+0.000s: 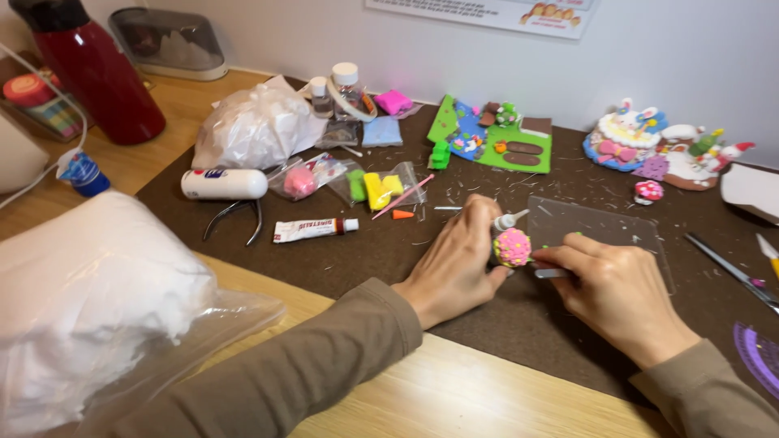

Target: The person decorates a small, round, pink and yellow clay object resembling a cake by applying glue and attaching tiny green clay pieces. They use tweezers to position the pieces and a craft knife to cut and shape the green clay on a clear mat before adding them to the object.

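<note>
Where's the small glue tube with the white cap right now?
In the head view, the glue tube lies flat on the dark mat, left of the left hand, just right of the pliers and below the bagged yellow clay.

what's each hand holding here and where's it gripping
The left hand grips a pink dotted clay ball by its left side; the right hand pinches a tool at the ball's right.

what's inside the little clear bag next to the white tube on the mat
The clear bag beside the white tube holds a pink clay ball. Crinkled plastic hides anything else in it.
</note>
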